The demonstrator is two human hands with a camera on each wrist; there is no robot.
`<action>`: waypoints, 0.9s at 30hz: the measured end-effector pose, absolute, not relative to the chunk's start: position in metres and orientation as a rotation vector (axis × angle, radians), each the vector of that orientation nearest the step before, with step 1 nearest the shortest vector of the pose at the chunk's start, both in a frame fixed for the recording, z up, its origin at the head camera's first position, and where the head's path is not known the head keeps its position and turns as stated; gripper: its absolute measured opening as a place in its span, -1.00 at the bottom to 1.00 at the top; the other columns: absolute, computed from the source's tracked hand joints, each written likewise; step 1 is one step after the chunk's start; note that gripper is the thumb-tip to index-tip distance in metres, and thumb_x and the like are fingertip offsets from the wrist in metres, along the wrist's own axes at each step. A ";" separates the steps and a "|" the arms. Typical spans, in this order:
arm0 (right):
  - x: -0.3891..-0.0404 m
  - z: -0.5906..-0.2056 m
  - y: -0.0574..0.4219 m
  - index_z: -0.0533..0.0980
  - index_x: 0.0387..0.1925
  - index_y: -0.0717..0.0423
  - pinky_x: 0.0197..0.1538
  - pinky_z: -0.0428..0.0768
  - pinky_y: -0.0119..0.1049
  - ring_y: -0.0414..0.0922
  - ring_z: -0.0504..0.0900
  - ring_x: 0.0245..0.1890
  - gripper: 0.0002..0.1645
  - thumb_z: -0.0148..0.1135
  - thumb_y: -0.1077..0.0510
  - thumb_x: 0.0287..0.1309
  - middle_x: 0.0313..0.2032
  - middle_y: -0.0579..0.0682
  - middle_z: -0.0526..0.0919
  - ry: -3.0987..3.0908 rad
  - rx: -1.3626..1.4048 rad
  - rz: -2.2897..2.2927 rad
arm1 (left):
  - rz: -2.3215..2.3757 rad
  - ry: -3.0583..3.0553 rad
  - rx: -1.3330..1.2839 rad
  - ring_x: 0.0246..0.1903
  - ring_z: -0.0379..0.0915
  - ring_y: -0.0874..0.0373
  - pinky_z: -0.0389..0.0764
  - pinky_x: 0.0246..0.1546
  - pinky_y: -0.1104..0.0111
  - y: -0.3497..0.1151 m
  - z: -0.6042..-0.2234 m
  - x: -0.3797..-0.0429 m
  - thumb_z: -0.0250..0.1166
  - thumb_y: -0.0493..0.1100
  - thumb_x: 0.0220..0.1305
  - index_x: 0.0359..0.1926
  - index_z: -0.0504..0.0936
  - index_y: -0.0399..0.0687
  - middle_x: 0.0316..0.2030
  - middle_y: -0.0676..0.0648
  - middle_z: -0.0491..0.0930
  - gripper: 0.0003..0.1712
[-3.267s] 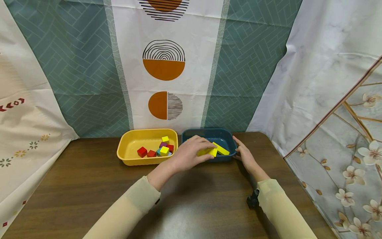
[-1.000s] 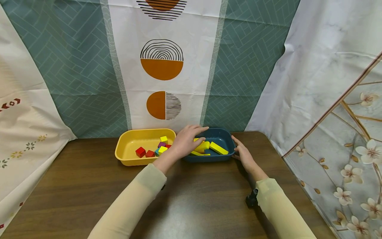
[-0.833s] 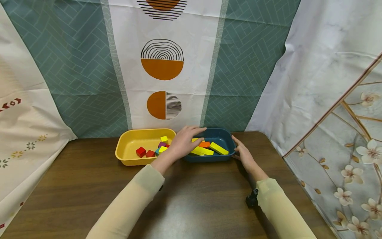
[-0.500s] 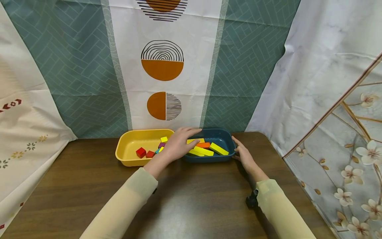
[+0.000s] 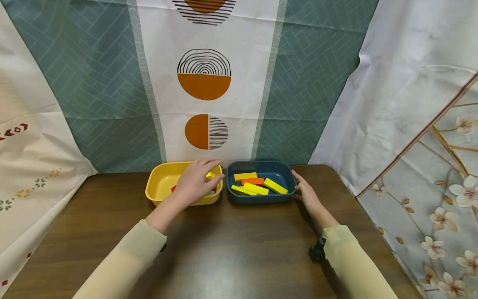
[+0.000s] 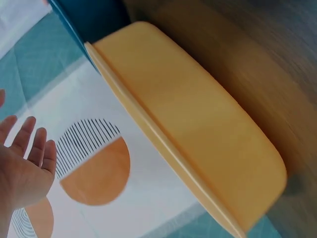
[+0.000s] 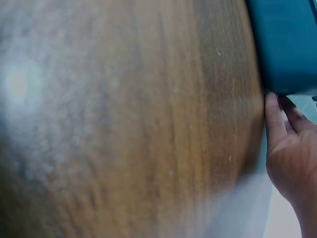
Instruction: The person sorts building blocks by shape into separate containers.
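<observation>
My left hand (image 5: 193, 183) hovers over the yellow tray (image 5: 157, 189), fingers extended and thumb apart, with nothing between them. It covers most of the small cubes inside; bits of a red cube (image 5: 173, 188) and a yellow cube (image 5: 209, 175) peek out. In the left wrist view the same hand (image 6: 25, 171) has its fingers spread beside the tray's outer wall (image 6: 193, 119). My right hand (image 5: 308, 197) rests its fingertips against the right end of the blue tray (image 5: 286, 169). In that tray lie an orange block (image 5: 252, 181) and several long yellow blocks (image 5: 275, 186).
Both trays stand side by side at the back of the brown wooden table (image 5: 239, 249), close to a patterned curtain (image 5: 112, 124). A floral cloth (image 5: 440, 216) hangs along the right side. On the right wrist sits a small black device (image 5: 316, 250).
My left hand held a yellow block over the blue tray, let it go there, then moved left over the yellow tray. The right hand stays at the blue tray's end.
</observation>
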State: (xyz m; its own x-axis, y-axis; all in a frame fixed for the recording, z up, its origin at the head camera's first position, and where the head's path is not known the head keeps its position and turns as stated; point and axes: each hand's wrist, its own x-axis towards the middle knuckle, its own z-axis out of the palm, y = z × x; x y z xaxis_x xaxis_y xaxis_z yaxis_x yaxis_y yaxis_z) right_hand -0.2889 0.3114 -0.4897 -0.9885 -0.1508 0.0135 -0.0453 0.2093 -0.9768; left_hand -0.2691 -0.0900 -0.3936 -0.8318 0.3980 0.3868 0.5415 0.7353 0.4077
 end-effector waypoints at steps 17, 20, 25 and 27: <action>-0.264 -0.479 0.303 -0.05 0.64 0.09 0.42 0.27 0.22 0.24 0.16 0.49 -0.25 -0.25 0.26 0.48 0.58 0.24 -0.02 2.431 -0.064 -1.998 | -0.632 -2.681 -0.554 0.31 0.27 -0.26 0.28 0.28 -0.24 -0.178 -0.403 -0.234 0.31 0.10 0.40 0.47 0.43 -0.03 0.31 -0.20 0.49 -0.29; -0.257 -0.477 0.308 -0.04 0.63 0.15 0.44 0.24 0.20 0.26 0.22 0.45 -0.27 -0.24 0.25 0.51 0.50 0.37 0.14 2.509 -0.078 -1.958 | -0.581 -2.692 -0.523 0.27 0.27 -0.30 0.29 0.22 -0.27 -0.194 -0.406 -0.227 0.32 0.08 0.40 0.47 0.42 -0.05 0.33 -0.23 0.47 -0.28; -0.252 -0.483 0.324 0.02 0.62 0.09 0.46 0.16 0.20 0.24 0.24 0.44 -0.32 -0.17 0.16 0.59 0.44 0.32 0.30 2.709 -0.118 -1.808 | -0.498 -2.698 -0.466 0.24 0.28 -0.32 0.30 0.21 -0.25 -0.216 -0.408 -0.216 0.35 0.07 0.36 0.48 0.40 -0.08 0.32 -0.27 0.45 -0.24; -0.250 -0.486 0.330 0.06 0.62 0.02 0.46 0.16 0.19 0.21 0.26 0.44 -0.33 -0.14 0.10 0.60 0.43 0.27 0.34 2.792 -0.143 -1.753 | -0.472 -2.700 -0.442 0.24 0.27 -0.31 0.30 0.21 -0.25 -0.223 -0.409 -0.214 0.36 0.07 0.35 0.48 0.39 -0.08 0.31 -0.28 0.45 -0.23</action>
State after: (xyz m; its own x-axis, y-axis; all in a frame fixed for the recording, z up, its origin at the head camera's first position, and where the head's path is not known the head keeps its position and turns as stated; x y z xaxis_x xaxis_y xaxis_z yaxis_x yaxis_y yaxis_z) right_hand -0.2501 0.3300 -0.4857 -0.9838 0.0109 0.1787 -0.1562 0.4355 -0.8865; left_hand -0.2140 -0.2225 -0.4089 -0.8850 0.2383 0.4000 0.3600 0.8951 0.2632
